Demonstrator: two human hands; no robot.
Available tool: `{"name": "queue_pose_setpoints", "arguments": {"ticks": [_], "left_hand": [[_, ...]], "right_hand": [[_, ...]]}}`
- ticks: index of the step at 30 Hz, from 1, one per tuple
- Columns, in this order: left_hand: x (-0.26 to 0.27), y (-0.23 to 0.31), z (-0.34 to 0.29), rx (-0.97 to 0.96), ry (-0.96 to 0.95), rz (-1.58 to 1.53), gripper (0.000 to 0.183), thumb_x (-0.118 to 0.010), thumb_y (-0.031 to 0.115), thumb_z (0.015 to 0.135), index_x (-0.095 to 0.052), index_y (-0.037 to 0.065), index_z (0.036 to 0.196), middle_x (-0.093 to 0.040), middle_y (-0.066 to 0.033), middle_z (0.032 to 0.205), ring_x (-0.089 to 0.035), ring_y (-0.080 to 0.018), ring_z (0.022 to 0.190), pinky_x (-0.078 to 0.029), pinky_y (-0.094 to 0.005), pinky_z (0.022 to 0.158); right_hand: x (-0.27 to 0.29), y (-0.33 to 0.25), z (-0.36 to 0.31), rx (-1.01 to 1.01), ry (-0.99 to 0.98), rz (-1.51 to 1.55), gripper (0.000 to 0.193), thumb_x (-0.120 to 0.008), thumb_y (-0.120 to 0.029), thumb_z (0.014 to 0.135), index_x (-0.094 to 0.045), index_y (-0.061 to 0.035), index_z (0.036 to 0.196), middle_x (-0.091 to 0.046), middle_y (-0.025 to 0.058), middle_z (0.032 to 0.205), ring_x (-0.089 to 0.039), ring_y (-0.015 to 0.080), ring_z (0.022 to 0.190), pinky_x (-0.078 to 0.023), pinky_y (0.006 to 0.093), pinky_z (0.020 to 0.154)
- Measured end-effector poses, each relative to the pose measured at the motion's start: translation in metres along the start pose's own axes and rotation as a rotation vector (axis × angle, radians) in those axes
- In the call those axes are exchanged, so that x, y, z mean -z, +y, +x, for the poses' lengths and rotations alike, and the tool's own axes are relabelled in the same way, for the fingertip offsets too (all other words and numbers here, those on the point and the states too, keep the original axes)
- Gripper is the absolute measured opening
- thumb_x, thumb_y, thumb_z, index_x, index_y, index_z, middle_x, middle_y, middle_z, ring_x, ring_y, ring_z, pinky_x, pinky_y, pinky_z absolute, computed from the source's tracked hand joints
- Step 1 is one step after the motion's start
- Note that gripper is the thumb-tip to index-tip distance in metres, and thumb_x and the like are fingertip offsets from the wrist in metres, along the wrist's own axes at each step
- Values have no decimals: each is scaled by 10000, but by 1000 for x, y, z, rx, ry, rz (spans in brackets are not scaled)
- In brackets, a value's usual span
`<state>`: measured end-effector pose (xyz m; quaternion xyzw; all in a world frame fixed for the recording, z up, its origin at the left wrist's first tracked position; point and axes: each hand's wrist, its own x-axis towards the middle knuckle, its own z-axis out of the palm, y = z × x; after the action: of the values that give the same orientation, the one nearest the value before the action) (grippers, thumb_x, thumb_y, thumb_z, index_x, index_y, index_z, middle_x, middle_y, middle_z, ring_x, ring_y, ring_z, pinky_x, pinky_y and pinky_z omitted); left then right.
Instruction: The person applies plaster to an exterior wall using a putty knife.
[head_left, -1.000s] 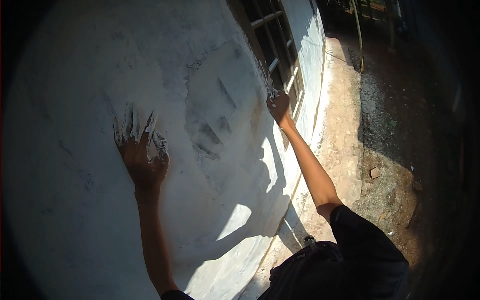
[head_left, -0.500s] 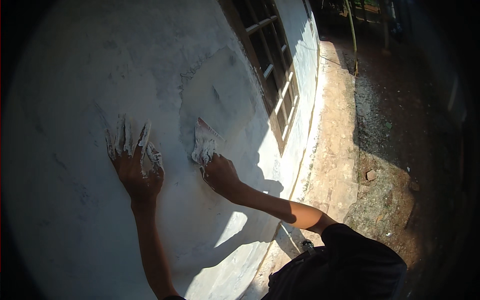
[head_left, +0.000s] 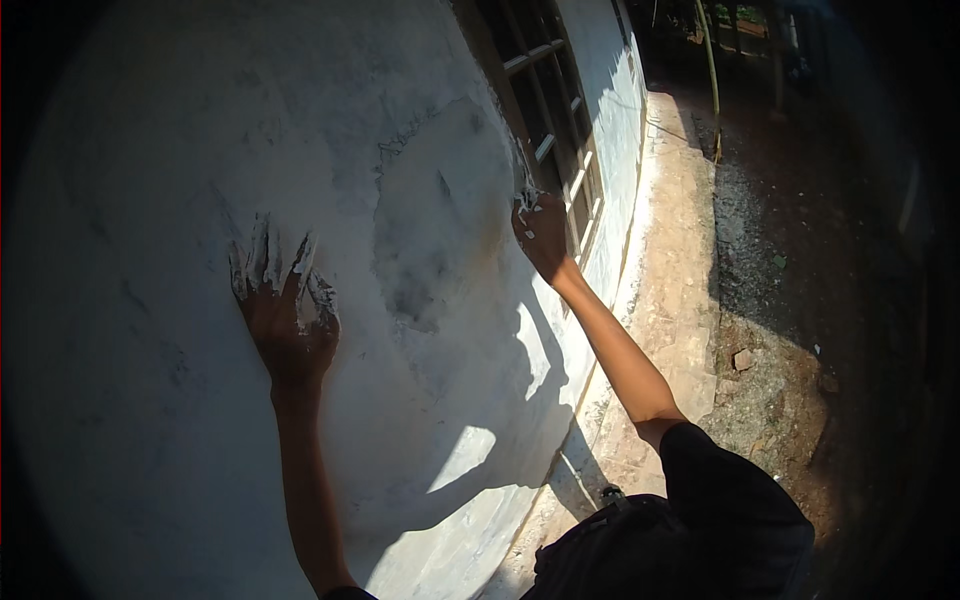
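My left hand (head_left: 290, 325) rests against the whitish wall (head_left: 180, 420) with its fingers spread and coated in white paste. My right hand (head_left: 542, 235), also smeared with paste, is closed round a putty knife (head_left: 526, 182) beside the window frame's near edge. The knife shows almost edge-on, so its blade is hard to make out, and its handle is hidden in my fist. Between my hands lies a darker grey patch (head_left: 440, 215) with a ragged border and uneven smears.
A dark-framed window (head_left: 545, 90) with white bars is just beyond my right hand. Along the wall's foot runs a pale paved strip (head_left: 665, 260), with dirt and stones to its right. A thin pole (head_left: 713, 90) stands farther off. Sunlight and my shadow fall across the lower wall.
My right hand has moved up and right with the putty knife, from the patch's lower left to the window frame. My left hand stays spread on the wall. The view has shifted slightly.
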<state>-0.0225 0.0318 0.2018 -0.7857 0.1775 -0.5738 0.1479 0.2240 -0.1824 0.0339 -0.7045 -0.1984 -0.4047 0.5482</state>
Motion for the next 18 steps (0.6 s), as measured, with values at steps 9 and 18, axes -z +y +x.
{"name": "queue_pose_setpoints", "arguments": {"ticks": [9,18], "left_hand": [[-1,-11,-12,-14,-51,18,381,-461,230,815,-606,7,1088,-540,-232,1156,-472,-377,1151,-257,-545,1025],[9,-4,-5,-4,-47,38,349,-457,191,817,-612,63,1102,-511,-188,1240,-442,-322,1207,-222,-531,1059]], "right_hand": [[-69,14,55,293,-38,-286,248,-608,-166,763,-580,21,603,-543,190,690,-531,356,697,-425,438,667],[-34,-186,-87,436,-500,-124,145,-609,-133,719,-617,7,686,-557,181,727,-592,300,696,-495,384,608]]}}
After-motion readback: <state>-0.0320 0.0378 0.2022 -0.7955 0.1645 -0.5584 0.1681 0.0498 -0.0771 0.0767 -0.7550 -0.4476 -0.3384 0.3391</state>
